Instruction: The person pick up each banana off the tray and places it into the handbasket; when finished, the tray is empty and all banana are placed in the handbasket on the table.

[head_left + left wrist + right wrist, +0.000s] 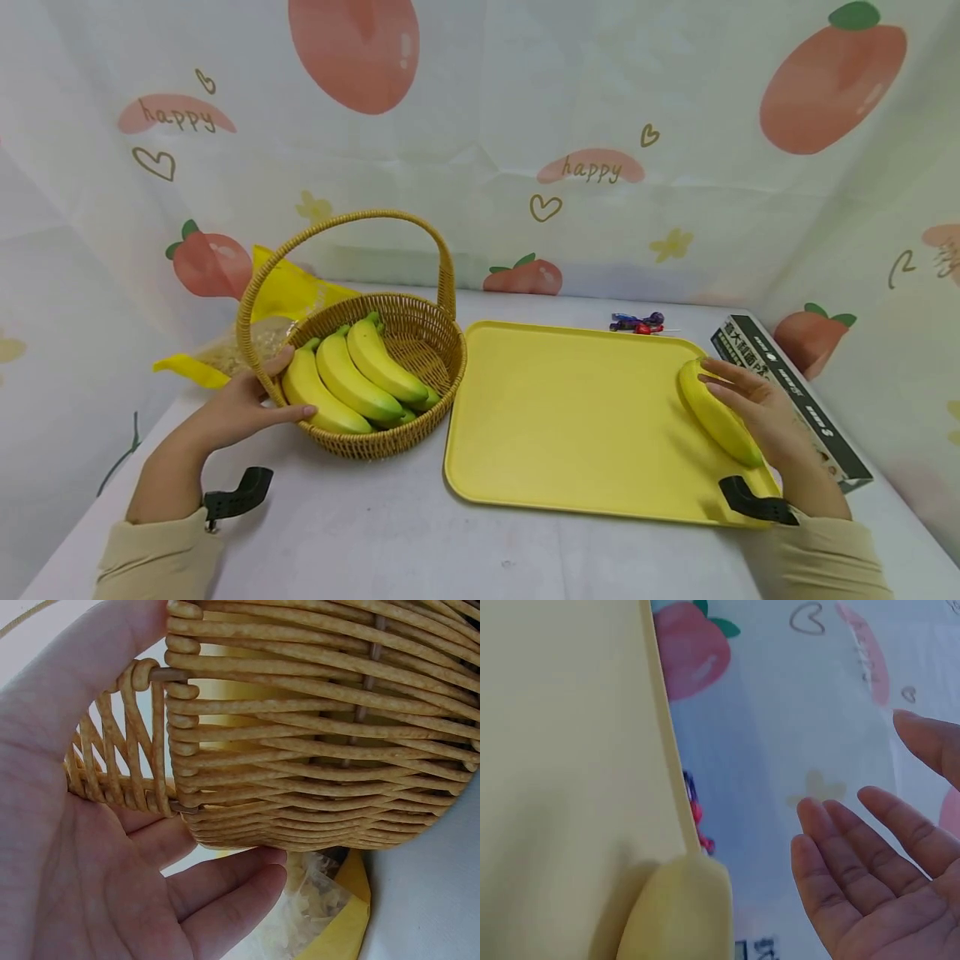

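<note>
On the left stands a wicker basket (360,446) with a tall hoop handle, holding several yellow bananas (352,379) with greenish tips. My left hand (243,408) grips its near-left rim at the handle's foot; the left wrist view shows thumb and fingers around the woven wall (322,727). A single banana (722,421) lies along the right side of a yellow tray (570,425). Just over it hovers my right hand (768,417), fingers loosely extended. In the right wrist view that hand (877,877) is apart from the banana (679,915) and holds nothing.
Right of the tray lies a black and white printed box (787,392). Small wrapped lollipops (637,323) sit behind the tray. A yellow bag with a clear window (288,287) is behind the basket. A fruit-printed curtain (480,125) closes off the back.
</note>
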The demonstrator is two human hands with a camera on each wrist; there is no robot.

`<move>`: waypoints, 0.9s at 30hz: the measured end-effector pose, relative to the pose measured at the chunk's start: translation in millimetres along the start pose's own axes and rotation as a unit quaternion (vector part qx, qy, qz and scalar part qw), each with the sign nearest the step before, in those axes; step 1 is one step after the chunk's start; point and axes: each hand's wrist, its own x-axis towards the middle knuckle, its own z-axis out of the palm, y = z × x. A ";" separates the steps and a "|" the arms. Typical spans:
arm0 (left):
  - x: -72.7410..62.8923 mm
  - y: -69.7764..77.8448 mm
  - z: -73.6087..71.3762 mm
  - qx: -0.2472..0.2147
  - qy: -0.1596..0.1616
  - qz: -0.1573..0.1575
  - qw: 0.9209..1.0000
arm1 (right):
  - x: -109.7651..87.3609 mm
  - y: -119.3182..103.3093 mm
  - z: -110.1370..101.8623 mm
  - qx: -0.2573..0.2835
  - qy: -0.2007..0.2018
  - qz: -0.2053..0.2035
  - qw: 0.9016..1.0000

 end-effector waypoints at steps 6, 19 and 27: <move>-0.1 -0.9 0.9 0.000 0.002 -0.002 1.000 | -9.5 12.2 -14.1 0.009 0.021 0.035 0.999; -0.3 -1.1 0.2 0.003 -0.001 0.000 1.000 | -11.7 34.5 -24.8 0.018 0.068 0.065 0.995; 0.5 -1.2 0.0 0.006 0.000 0.010 1.000 | -13.9 47.1 -22.2 0.004 0.063 0.086 0.994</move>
